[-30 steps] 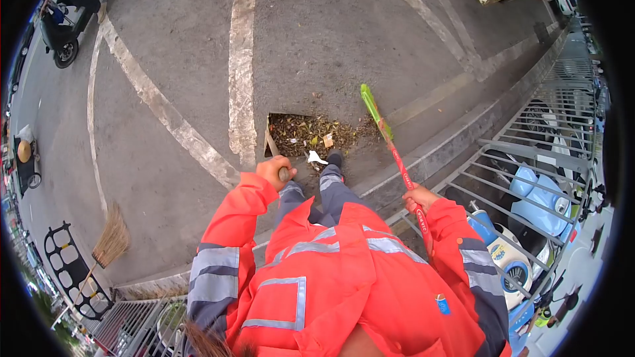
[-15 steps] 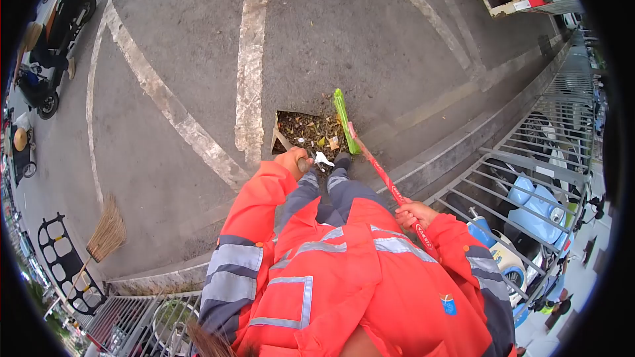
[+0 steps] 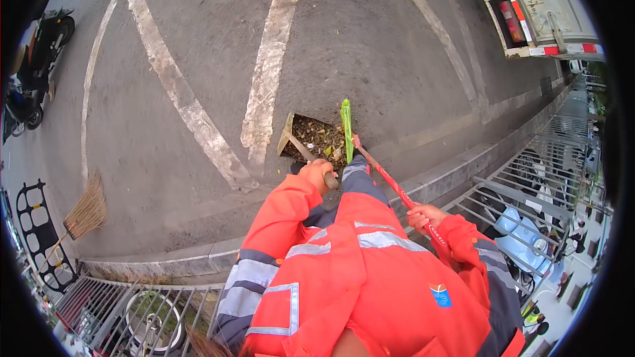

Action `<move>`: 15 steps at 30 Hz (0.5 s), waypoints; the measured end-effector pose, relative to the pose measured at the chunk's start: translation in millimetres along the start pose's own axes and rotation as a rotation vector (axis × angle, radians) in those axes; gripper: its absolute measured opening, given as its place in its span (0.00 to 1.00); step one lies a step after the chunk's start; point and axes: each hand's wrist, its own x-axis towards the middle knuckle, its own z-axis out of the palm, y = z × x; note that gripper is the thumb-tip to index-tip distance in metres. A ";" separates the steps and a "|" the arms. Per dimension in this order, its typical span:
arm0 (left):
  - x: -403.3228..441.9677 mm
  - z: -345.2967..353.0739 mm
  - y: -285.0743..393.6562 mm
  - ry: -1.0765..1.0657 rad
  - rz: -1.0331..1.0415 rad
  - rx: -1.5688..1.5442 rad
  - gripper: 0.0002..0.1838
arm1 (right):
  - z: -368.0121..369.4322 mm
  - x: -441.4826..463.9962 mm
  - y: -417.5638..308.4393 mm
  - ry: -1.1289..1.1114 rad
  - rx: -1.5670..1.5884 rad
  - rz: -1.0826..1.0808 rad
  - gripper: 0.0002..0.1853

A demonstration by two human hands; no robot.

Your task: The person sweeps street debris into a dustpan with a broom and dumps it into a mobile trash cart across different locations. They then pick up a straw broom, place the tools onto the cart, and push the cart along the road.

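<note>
My left hand [image 3: 318, 175] is closed round the wooden handle [image 3: 299, 147] of a dustpan [image 3: 287, 135]. Dry leaves [image 3: 321, 137] and small bits of litter lie in the dustpan, close to my feet. My right hand [image 3: 425, 217] grips the red shaft of a broom [image 3: 397, 188]. The broom's green head [image 3: 346, 125] stands against the right side of the leaves, by the dustpan's opening.
A straw broom [image 3: 87, 210] leans near a black barrier [image 3: 45, 231] at the left. Metal railings [image 3: 522, 188] and a kerb [image 3: 456, 168] run along the right. A truck [image 3: 549, 13] stands at upper right, scooters [image 3: 40, 66] at upper left.
The green broom head has swung from the right of the leaves to the dustpan's edge. The dustpan has turned and tilted with my left hand. More of the truck shows.
</note>
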 end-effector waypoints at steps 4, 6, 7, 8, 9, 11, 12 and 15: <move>0.9 -6.6 -13.3 -0.043 0.022 -0.020 0.08 | 2.9 7.3 10.6 -0.101 0.134 0.037 0.08; -2.0 -6.6 -15.8 -0.004 0.052 0.012 0.08 | -4.0 11.3 22.3 -0.113 0.212 0.050 0.09; -2.0 -7.9 -16.0 -0.003 0.047 0.009 0.08 | 0.5 12.8 30.8 -0.152 0.202 0.003 0.11; -2.9 -9.0 -16.4 -0.014 0.048 -0.009 0.08 | 3.3 13.4 38.5 -0.192 0.191 -0.042 0.14; -3.2 -10.8 -17.7 -0.026 0.054 -0.023 0.07 | 5.7 11.6 45.8 -0.172 0.155 -0.094 0.19; 0.0 -12.8 -21.5 0.006 0.073 -0.009 0.08 | 2.1 11.8 51.5 -0.206 0.154 -0.089 0.19; -1.1 -13.2 -20.9 0.035 0.089 -0.005 0.08 | -0.1 11.8 56.3 -0.232 0.157 -0.084 0.20; 3.0 -22.1 -25.8 -0.023 0.091 -0.031 0.07 | -6.6 12.8 66.2 -0.239 0.163 -0.068 0.22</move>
